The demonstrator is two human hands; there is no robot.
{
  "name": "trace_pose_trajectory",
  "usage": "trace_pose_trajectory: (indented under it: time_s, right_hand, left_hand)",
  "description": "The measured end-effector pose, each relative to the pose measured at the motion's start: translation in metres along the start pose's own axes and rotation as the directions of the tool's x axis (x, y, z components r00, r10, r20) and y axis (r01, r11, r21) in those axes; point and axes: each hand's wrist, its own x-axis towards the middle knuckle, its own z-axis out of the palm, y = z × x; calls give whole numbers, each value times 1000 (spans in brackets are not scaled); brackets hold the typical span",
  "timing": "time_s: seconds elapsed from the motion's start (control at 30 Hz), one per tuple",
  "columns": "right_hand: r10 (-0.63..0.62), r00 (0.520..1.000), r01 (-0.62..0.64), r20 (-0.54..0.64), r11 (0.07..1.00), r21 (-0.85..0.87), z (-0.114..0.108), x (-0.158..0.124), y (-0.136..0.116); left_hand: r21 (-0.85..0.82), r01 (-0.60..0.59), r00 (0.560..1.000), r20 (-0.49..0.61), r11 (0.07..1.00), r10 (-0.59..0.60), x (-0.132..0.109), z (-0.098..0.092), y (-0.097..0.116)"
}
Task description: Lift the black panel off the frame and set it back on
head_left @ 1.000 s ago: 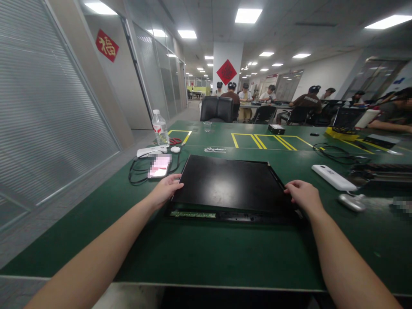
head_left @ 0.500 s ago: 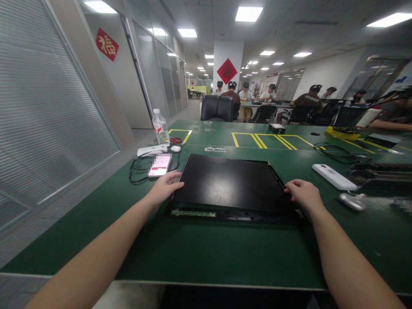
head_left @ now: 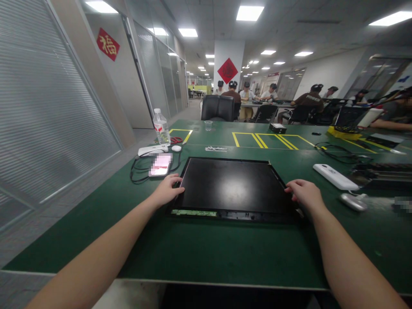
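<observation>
A black LCD panel (head_left: 225, 184) lies face up within a thin black frame (head_left: 254, 216) on the green table. A green circuit strip (head_left: 194, 213) shows along the near side of the frame. My left hand (head_left: 167, 189) holds the panel's left edge, its thumb near the surface and its fingers curled at the border. At the right edge, my right hand (head_left: 304, 195) pinches the border with bent fingers. The fingertips of both hands are partly hidden by the edge.
Left of the panel are a phone (head_left: 160, 165), a black cable, a water bottle (head_left: 162, 127) and red scissors (head_left: 176, 140). A white power bank (head_left: 334, 177) and a silver device (head_left: 353, 201) lie to the right. A plastic cup (head_left: 208, 125) stands farther back. Several people sit beyond.
The panel has come down and now lies level inside the frame, whose far edge shows fully. Both hands stay at the sides, nearly in place.
</observation>
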Motion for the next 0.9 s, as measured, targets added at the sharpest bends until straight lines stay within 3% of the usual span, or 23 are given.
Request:
trace_pose_trajectory:
  time_s: [0.3,0.57,0.67,0.77,0.9]
  right_hand:
    - [-9,1000,9,-12,1000,-16,0,-1,0]
    - [-15,1000,13,-18,993,-117,0,-6,-7]
    - [-26,999,23,-19,991,-135,0,-8,-9]
    - [-38,999,35,-28,992,-121,0,-11,-11]
    - [-36,999,32,-38,995,-97,-1,-12,-11]
  left_hand:
    - [281,-87,996,6,956,89,-4,1,11]
    - [315,-176,984,35,933,174,-4,6,12]
    - [273,-240,969,120,932,214,-9,-5,15]
    - [241,-376,911,274,895,309,-15,-17,19]
    - [232,-441,866,364,867,343,-19,-25,21]
